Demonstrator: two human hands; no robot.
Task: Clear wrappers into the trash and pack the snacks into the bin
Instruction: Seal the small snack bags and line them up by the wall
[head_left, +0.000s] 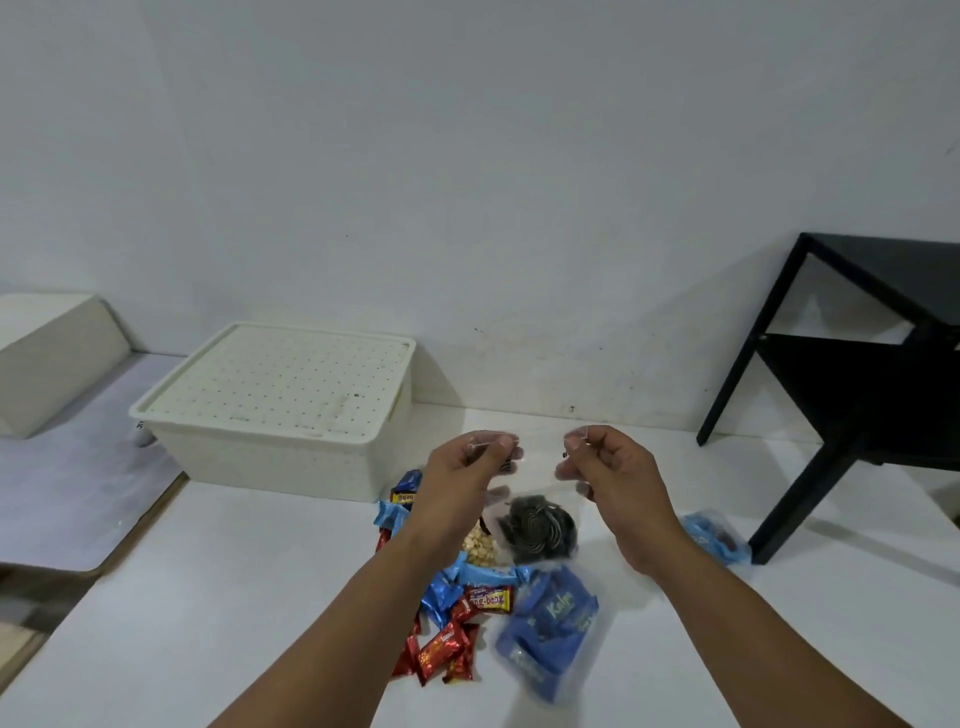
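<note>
Looking down from the head camera, I take the cream bin (270, 410) as my landmark: it sits on the white table (208, 597) against the wall, its perforated lid shut on top. Well to the right of the bin stands a black side table (852, 395); to the bin's left, a white foam block (52, 358) leans on a pale mat.

In front of the bin and to its right, both my hands are raised over the table. My left hand (462, 483) and right hand (613, 478) each pinch a top corner of a clear bag (540, 525) between thumb and fingers, so the bag hangs between them, holding dark spiral-patterned snacks.

Below the bag, farther from the bin, lies a blue snack pouch (550, 634). Left of that pouch is a heap of small red wrapped bars (441, 649) and blue ones (441, 592), with pale round snacks (480, 545) just behind them. Another blue packet (717, 540) lies far to the bin's right, near the side table's leg.
</note>
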